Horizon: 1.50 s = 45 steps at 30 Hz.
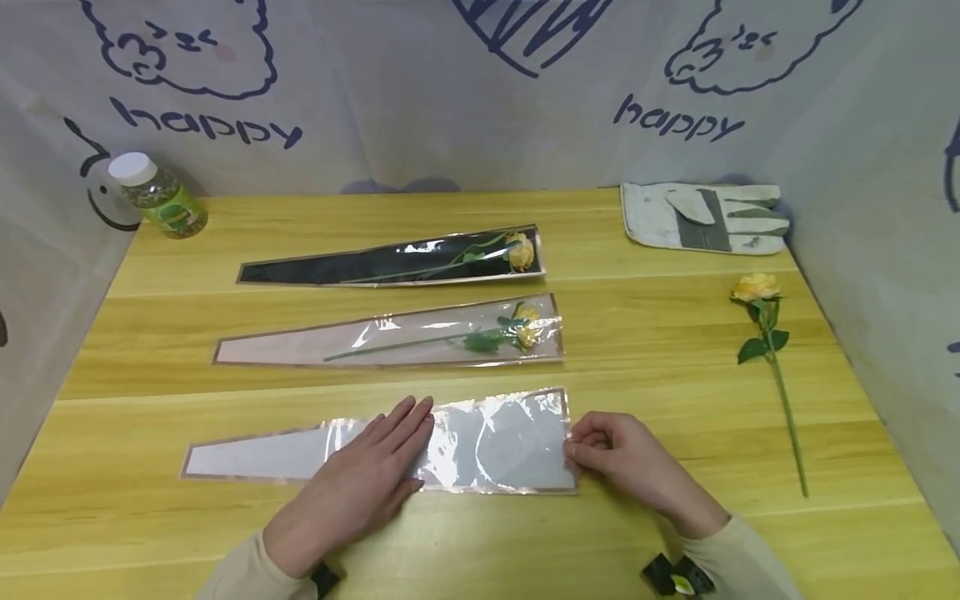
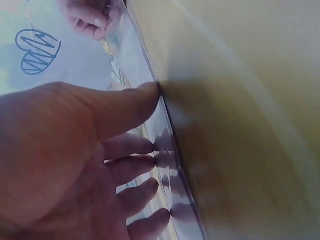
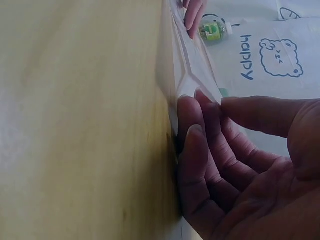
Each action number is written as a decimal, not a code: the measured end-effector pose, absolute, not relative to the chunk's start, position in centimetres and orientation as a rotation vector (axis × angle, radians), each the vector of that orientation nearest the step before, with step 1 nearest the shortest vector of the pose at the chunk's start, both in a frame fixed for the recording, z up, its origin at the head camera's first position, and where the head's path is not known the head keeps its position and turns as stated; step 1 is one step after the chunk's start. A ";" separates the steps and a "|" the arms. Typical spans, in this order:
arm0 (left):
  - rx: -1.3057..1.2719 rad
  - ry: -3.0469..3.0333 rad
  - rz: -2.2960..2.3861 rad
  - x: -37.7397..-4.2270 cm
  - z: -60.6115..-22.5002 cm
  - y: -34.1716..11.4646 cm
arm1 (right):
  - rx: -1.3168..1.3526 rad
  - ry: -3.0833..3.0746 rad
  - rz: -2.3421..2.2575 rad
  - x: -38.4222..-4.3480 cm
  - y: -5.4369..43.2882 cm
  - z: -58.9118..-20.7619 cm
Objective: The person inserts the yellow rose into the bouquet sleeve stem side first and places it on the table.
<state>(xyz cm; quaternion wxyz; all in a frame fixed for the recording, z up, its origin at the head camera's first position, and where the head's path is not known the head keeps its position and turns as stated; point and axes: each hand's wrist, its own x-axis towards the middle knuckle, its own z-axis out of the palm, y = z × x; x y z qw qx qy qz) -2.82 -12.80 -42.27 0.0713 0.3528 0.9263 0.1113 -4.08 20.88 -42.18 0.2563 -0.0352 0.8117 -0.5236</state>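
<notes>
A tapered white flower sleeve (image 1: pixel 495 442) with a glossy clear front and pinkish border lies nearest the person. My left hand (image 1: pixel 367 471) rests across its middle, palm down with fingers extended; in the left wrist view the fingertips of this hand (image 2: pixel 100 145) meet the film. At the wide right end, my right hand (image 1: pixel 622 454) pinches the sleeve's edge between thumb and fingers. From the right wrist, the thumb of that hand (image 3: pixel 250 165) shows on one side of the opening, curled fingers on the other. A yellow rose (image 1: pixel 757 287) with a long green stem lies farther right.
Behind are a pale pink sleeve (image 1: pixel 270 348) and a black sleeve (image 1: pixel 300 271), each with a yellow rose inside. A work glove (image 1: pixel 705 218) lies at the back right. The white-capped jar (image 1: pixel 168 200) stands in the back left corner. Fabric walls border the wooden table (image 1: pixel 660 350).
</notes>
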 end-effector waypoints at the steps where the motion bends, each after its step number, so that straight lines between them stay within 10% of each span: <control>1: 1.067 2.784 0.331 -2.9 -42.3 -12.8 | -0.095 2.206 -1.419 -4.1 20.9 -42.2; 45: 1.505 2.611 0.171 -10.5 -40.4 1.9 | -0.030 2.339 -1.389 -4.1 20.4 -42.4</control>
